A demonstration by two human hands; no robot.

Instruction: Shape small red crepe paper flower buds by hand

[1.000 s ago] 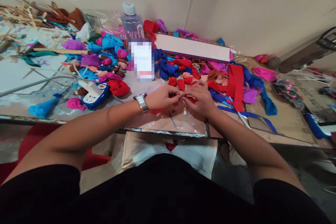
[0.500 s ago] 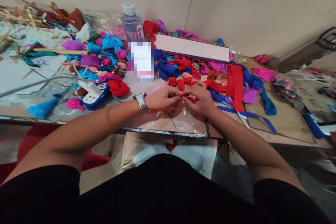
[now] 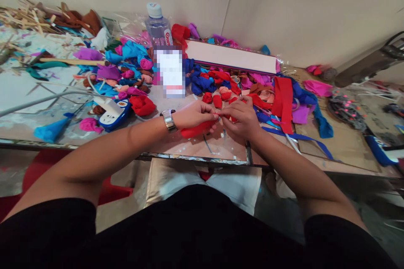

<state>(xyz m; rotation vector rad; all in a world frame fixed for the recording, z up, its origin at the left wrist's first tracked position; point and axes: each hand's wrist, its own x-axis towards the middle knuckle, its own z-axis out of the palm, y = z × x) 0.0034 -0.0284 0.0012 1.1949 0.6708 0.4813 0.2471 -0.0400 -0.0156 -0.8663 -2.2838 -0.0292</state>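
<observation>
i see a long worktable [image 3: 195, 149] with a pale, paint-flecked top and a clear sheet over its near edge, running the width of the head view. a plain beige wall [image 3: 284, 4] stands behind it. against the wall lies a long white flat box [image 3: 232, 57] with a dark edge, and just left of it stands a clear plastic water bottle with a white cap [image 3: 158, 25]. a heap of bright cloth scraps and rolled cloth buds [image 3: 126, 67] in blue, pink, purple and brown spreads across the left middle of the table, and a wide folded red cloth band [image 3: 283, 103] lies to the right among blue and purple strips. a bundle of thin wooden sticks [image 3: 22, 14] sits at the far left corner. a white and blue plug-in tool [image 3: 113, 113] lies near the left forearm.

my left hand [image 3: 195, 117], with a silver wristwatch [image 3: 168, 120] on the wrist, and my right hand [image 3: 241, 117] meet at the table's near middle, fingertips touching. both are closed in a pinch on a strip of red cloth [image 3: 197, 129]; the strip sags below the left palm, just above the tabletop, and its other end is tucked under the right fingers, where i cannot tell its shape. three small red cloth rolls [image 3: 217, 100] lie just beyond the hands.
</observation>
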